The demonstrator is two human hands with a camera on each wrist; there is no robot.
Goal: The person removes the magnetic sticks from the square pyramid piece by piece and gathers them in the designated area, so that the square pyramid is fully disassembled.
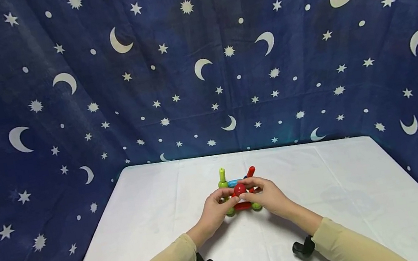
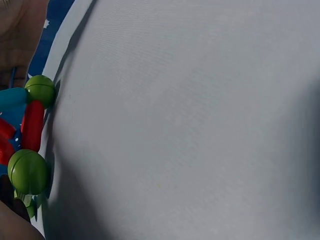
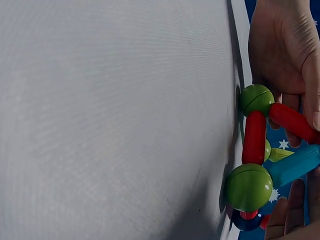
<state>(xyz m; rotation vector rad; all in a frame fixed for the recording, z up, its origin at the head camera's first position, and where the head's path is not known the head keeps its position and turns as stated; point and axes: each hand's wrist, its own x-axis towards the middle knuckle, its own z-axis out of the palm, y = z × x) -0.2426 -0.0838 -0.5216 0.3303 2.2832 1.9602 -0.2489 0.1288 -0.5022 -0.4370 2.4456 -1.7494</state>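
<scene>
A red ball [image 1: 239,189] sits high in a small frame of coloured balls and rods. From the left, the fingertips and thumb of my left hand [image 1: 212,211] close around it; my right hand [image 1: 273,196] grips it from the other side. Below the ball, a red rod [image 1: 242,206] joins two green balls [image 1: 256,206] at the near side. In the right wrist view a slanted red rod [image 3: 292,121] and a blue rod [image 3: 295,165] rise from the green balls [image 3: 248,187]. My fingers partly hide the frame's middle.
A light green rod [image 1: 222,174] and a red rod [image 1: 251,171] stick up at the frame's far side, with a light blue rod [image 1: 235,183] between them. The white-covered table [image 1: 155,205] meets a dark blue curtain [image 1: 184,83] patterned with moons and stars.
</scene>
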